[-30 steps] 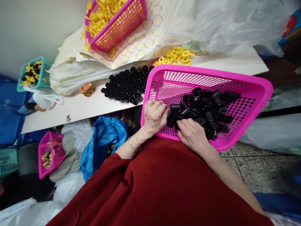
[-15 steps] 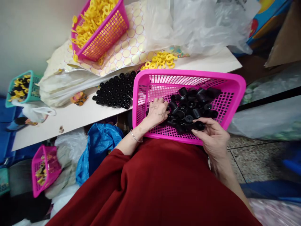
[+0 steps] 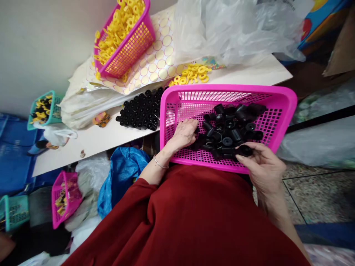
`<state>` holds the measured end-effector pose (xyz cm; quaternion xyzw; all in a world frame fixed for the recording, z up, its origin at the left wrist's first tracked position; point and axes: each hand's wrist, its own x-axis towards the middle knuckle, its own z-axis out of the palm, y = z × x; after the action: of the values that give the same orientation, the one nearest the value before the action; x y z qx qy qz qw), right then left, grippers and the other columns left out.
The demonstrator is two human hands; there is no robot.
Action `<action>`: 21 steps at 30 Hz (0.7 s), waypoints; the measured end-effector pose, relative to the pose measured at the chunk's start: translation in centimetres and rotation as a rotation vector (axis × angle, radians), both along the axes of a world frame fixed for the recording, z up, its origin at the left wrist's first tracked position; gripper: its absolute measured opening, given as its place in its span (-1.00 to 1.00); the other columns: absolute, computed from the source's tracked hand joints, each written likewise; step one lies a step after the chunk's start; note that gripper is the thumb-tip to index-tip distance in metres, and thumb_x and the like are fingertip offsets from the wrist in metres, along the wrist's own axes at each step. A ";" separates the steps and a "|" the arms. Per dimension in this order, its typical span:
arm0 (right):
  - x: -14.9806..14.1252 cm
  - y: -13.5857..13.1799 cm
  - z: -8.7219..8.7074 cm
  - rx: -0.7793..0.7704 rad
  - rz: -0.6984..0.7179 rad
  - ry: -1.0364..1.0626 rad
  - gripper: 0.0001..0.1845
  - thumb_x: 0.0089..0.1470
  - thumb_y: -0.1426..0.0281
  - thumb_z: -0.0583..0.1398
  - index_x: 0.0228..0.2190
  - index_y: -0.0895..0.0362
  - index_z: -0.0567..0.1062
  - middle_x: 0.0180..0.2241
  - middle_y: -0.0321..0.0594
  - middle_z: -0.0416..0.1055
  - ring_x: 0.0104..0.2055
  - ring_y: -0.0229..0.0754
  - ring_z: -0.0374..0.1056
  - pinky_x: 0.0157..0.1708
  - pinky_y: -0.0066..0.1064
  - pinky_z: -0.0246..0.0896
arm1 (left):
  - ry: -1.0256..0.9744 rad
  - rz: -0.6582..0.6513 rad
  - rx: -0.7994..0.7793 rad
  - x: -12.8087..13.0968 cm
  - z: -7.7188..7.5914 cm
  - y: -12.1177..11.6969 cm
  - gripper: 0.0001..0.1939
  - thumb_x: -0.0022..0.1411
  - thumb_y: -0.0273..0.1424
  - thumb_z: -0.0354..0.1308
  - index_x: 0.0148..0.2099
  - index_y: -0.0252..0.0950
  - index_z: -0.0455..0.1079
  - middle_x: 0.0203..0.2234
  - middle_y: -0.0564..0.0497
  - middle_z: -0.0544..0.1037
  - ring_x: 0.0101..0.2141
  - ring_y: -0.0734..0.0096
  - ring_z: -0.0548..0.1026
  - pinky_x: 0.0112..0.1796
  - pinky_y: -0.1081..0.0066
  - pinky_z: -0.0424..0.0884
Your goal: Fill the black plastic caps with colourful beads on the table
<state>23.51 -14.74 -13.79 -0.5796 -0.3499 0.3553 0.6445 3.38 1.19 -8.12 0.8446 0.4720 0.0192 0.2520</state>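
A pink basket rests in front of my body, holding a loose heap of short black plastic cylinders, some with a hollow end. My right hand pinches one black plastic cylinder between thumb and fingers at the basket's near right side, its round end facing up. Inside the basket on the left, my left hand has its fingers curled down at the edge of the heap. A black cylinder shows at those fingertips, mostly hidden by them.
Black cylinders stand in close rows on the white table. Yellow ring pieces lie behind the basket, and more fill another pink basket. A blue bag hangs open below the table. Plastic bags cover the back.
The whole view has shifted, so the scene sits slightly further right. My right hand still pinches its cylinder. A black cylinder now shows more plainly at my left fingertips.
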 end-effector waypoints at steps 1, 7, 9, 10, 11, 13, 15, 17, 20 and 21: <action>-0.2 0.1 0.3 0.016 0.016 -0.038 -0.62 -0.14 0.35 0.47 -0.22 0.06 0.58 -0.27 -0.27 0.52 -0.24 -0.20 0.51 -0.19 -0.32 0.54 | -0.158 0.091 -0.077 0.0 -0.1 0.0 -0.77 0.06 -0.58 0.20 -0.18 -0.32 0.44 -0.23 -0.09 0.50 -0.11 0.13 0.46 -0.01 0.12 0.38; -1.4 0.9 2.3 0.100 0.154 -0.159 -0.58 -0.02 0.41 0.40 -0.07 -0.01 0.57 -0.16 -0.25 0.48 -0.19 -0.23 0.49 -0.17 -0.37 0.54 | -1.056 0.392 -0.892 0.0 0.7 -1.2 -0.61 -0.05 -0.39 0.43 -0.13 -0.29 0.46 -0.30 0.04 0.55 -0.30 0.45 0.52 -0.16 0.36 0.47; -1.7 1.4 2.7 0.115 0.176 -0.154 -0.58 -0.01 0.42 0.40 -0.06 -0.03 0.57 -0.17 -0.26 0.47 -0.20 -0.23 0.49 -0.18 -0.36 0.55 | -1.133 0.419 -1.099 0.2 1.0 -1.7 -0.63 -0.07 -0.41 0.46 -0.18 -0.31 0.48 -0.33 0.04 0.55 -0.33 0.47 0.53 -0.18 0.37 0.49; -1.8 1.7 2.8 0.125 0.182 -0.149 -0.58 -0.01 0.42 0.40 -0.06 -0.04 0.57 -0.17 -0.27 0.47 -0.21 -0.24 0.49 -0.20 -0.37 0.55 | -1.158 0.435 -1.164 0.3 1.1 -1.9 -0.64 -0.07 -0.44 0.47 -0.20 -0.32 0.48 -0.33 0.04 0.55 -0.32 0.47 0.54 -0.18 0.38 0.49; -2.0 1.9 3.0 0.136 0.188 -0.144 -0.58 -0.01 0.42 0.40 -0.07 -0.04 0.57 -0.18 -0.27 0.47 -0.21 -0.24 0.48 -0.22 -0.38 0.55 | -1.175 0.452 -1.208 0.4 1.2 -2.0 -0.66 -0.07 -0.46 0.46 -0.20 -0.33 0.49 -0.32 0.03 0.55 -0.32 0.47 0.54 -0.18 0.38 0.50; -2.2 2.1 3.1 0.145 0.195 -0.137 -0.58 -0.01 0.42 0.40 -0.07 -0.03 0.57 -0.17 -0.27 0.47 -0.20 -0.24 0.48 -0.22 -0.37 0.54 | -1.189 0.480 -1.252 0.6 1.0 -2.2 -0.69 -0.03 -0.49 0.44 -0.20 -0.33 0.49 -0.32 0.02 0.56 -0.32 0.47 0.55 -0.17 0.37 0.51; -2.3 2.2 3.1 0.131 0.201 -0.144 -0.59 -0.01 0.41 0.40 -0.08 -0.01 0.57 -0.16 -0.25 0.47 -0.18 -0.23 0.47 -0.22 -0.36 0.54 | -1.178 0.479 -1.245 0.7 0.8 -2.3 -0.71 -0.01 -0.49 0.42 -0.19 -0.33 0.48 -0.32 0.02 0.56 -0.32 0.46 0.55 -0.17 0.35 0.51; -2.1 2.1 2.9 0.106 0.199 -0.162 -0.60 -0.01 0.39 0.40 -0.08 0.00 0.57 -0.16 -0.24 0.47 -0.19 -0.22 0.47 -0.22 -0.34 0.54 | -1.137 0.446 -1.153 0.5 0.5 -2.3 -0.69 -0.05 -0.49 0.41 -0.20 -0.32 0.49 -0.34 0.04 0.55 -0.33 0.45 0.53 -0.17 0.33 0.50; -0.9 1.8 2.1 0.069 0.100 -0.188 -0.59 -0.06 0.37 0.43 -0.11 -0.01 0.60 -0.18 -0.26 0.48 -0.21 -0.20 0.47 -0.19 -0.28 0.53 | -0.937 0.373 -0.799 -0.1 0.1 -2.1 -0.70 -0.13 -0.55 0.32 -0.25 -0.31 0.50 -0.36 0.06 0.53 -0.31 0.41 0.49 -0.16 0.29 0.45; -0.3 1.6 1.8 0.054 0.029 -0.186 -0.58 -0.08 0.36 0.44 -0.12 -0.03 0.61 -0.19 -0.27 0.49 -0.22 -0.20 0.47 -0.17 -0.24 0.52 | -0.821 0.345 -0.633 -0.3 0.0 -2.0 -0.70 -0.15 -0.58 0.26 -0.26 -0.31 0.52 -0.36 0.05 0.53 -0.27 0.36 0.48 -0.14 0.26 0.44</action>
<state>23.26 -13.10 -11.94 -0.5874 -0.4260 0.3000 0.6192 3.05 -0.81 -8.10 0.5607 0.4494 0.2454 0.6508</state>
